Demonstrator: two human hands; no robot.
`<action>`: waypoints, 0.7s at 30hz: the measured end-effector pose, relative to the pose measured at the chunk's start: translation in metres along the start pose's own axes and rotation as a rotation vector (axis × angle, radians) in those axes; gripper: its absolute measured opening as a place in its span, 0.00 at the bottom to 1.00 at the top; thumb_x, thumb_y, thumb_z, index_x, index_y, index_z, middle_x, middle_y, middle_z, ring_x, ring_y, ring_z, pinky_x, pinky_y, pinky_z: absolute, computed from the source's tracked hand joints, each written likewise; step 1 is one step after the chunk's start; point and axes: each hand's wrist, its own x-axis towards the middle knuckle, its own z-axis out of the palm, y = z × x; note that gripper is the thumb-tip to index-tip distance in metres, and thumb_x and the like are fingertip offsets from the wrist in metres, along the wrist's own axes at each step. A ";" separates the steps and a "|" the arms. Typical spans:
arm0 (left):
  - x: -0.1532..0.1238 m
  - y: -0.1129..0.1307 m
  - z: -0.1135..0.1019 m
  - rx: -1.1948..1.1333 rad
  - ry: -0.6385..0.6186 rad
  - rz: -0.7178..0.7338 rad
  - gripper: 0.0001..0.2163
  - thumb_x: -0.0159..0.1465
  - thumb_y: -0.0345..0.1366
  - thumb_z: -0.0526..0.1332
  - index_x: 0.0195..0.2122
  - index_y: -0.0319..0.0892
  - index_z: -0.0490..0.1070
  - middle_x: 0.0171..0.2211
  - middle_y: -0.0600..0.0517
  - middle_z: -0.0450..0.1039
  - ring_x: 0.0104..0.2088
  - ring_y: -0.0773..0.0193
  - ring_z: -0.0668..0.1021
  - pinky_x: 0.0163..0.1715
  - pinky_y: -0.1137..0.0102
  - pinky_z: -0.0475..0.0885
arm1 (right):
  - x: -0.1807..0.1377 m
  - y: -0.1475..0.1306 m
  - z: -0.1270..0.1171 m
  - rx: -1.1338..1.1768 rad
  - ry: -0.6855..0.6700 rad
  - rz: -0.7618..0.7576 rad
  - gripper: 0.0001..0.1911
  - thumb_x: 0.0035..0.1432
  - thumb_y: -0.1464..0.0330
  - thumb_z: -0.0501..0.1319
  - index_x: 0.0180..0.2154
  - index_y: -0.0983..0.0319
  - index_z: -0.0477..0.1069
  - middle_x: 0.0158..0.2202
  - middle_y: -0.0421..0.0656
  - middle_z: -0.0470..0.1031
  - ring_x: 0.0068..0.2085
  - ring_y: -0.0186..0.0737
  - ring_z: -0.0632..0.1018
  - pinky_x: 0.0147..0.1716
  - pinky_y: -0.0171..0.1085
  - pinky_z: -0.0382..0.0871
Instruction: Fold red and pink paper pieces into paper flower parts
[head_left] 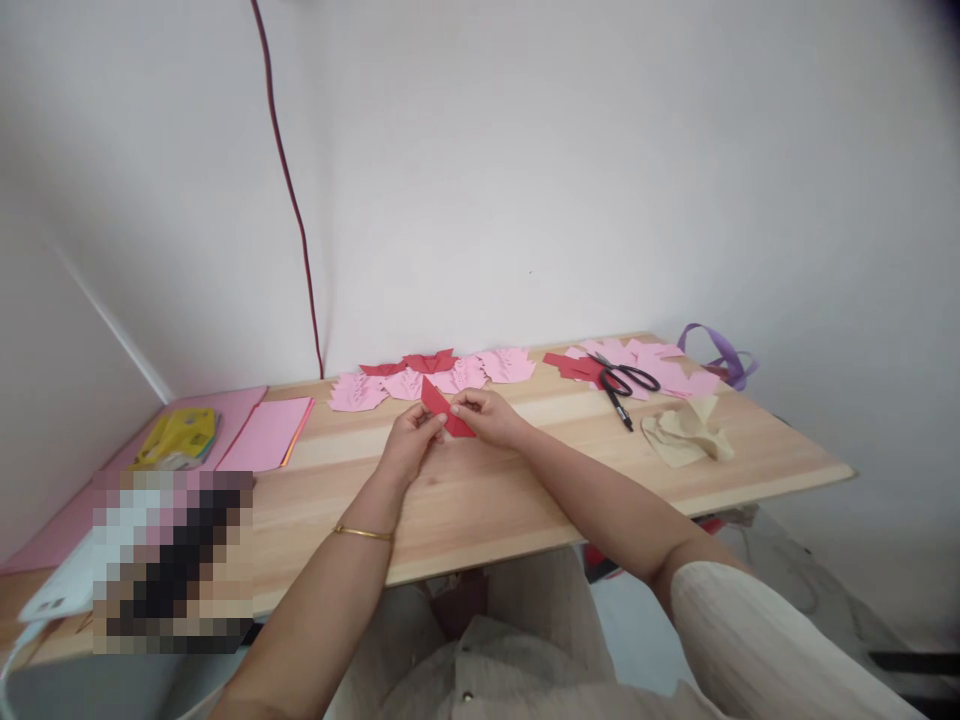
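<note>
Between my two hands is a folded piece of red paper (460, 426), held just above the table's middle. My left hand (412, 438) pinches its left edge, while the fingers of my right hand (486, 415) are closed on its upper right side. One red corner points up past the fingertips. Just behind it lie several pink cut-paper pieces (358, 392) with fringed edges, in a row along the wall. Two red folded pieces (430, 361) rest at the back of that row.
On the right lie black-handled scissors (630, 377), a black pen (619, 408), pink scraps (690, 381), red strips (574, 367), crumpled beige paper (686, 435) and a purple ribbon (724, 350). Pink sheets (262, 435) and a yellow packet (176, 436) are at left, near a blurred-out patch.
</note>
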 end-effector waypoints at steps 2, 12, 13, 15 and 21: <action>0.000 -0.001 0.000 -0.011 0.015 -0.006 0.13 0.50 0.39 0.69 0.32 0.38 0.72 0.21 0.56 0.69 0.21 0.71 0.68 0.25 0.74 0.63 | -0.001 0.000 0.000 -0.007 -0.038 0.008 0.15 0.55 0.58 0.59 0.31 0.65 0.71 0.27 0.40 0.70 0.28 0.31 0.67 0.30 0.32 0.61; 0.001 -0.002 0.002 -0.156 0.090 -0.046 0.11 0.45 0.36 0.71 0.26 0.37 0.72 0.22 0.54 0.72 0.23 0.71 0.70 0.26 0.74 0.64 | -0.002 -0.001 0.005 0.009 -0.116 0.021 0.14 0.54 0.59 0.60 0.32 0.65 0.70 0.29 0.41 0.71 0.29 0.32 0.69 0.29 0.32 0.62; 0.001 -0.002 0.003 -0.171 0.106 -0.039 0.11 0.45 0.35 0.72 0.25 0.37 0.72 0.22 0.54 0.72 0.23 0.70 0.71 0.27 0.74 0.65 | -0.002 0.000 0.005 0.015 -0.123 0.020 0.14 0.54 0.59 0.60 0.32 0.65 0.70 0.29 0.41 0.71 0.29 0.32 0.69 0.29 0.32 0.62; 0.002 -0.001 0.004 -0.194 0.135 -0.033 0.11 0.44 0.34 0.72 0.24 0.36 0.72 0.21 0.53 0.73 0.23 0.70 0.71 0.28 0.73 0.66 | -0.002 0.002 0.006 0.019 -0.139 0.013 0.14 0.54 0.59 0.61 0.32 0.65 0.70 0.29 0.40 0.71 0.28 0.32 0.68 0.29 0.32 0.62; 0.001 0.003 0.007 -0.290 0.149 -0.067 0.12 0.42 0.34 0.72 0.23 0.37 0.72 0.22 0.53 0.73 0.24 0.68 0.73 0.30 0.71 0.68 | -0.001 0.004 0.005 0.070 -0.201 -0.008 0.16 0.57 0.57 0.58 0.34 0.64 0.71 0.31 0.41 0.72 0.31 0.33 0.69 0.34 0.33 0.64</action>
